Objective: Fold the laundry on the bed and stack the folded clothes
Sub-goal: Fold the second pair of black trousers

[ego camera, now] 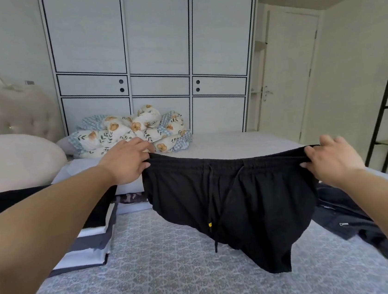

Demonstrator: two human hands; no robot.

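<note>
One pair of black shorts (231,205) hangs in the air above the bed (154,272), stretched wide by its elastic waistband. The left hand (127,163) pinches the waistband's left end, fingers (141,163) curled over the fabric; the right hand (332,157) grips the right end the same way, thumb under the band. Two drawstrings (210,207) dangle from the middle of the waistband, one with a yellow tip. The shorts' lower hem hangs just above the patterned grey bedspread.

At the left of the bed lies one stack of folded clothes (94,233) in white, grey and black layers, with a second, smaller folded pile (131,200) just behind it, partly hidden by the shorts. At the right edge lies one unfolded dark garment (348,216) with a zip showing. Farther back sit one floral quilt (135,131) bundled up and one pale pillow (13,157) by the tufted headboard (7,112). Behind stands a white wardrobe (154,42) with three door columns.
</note>
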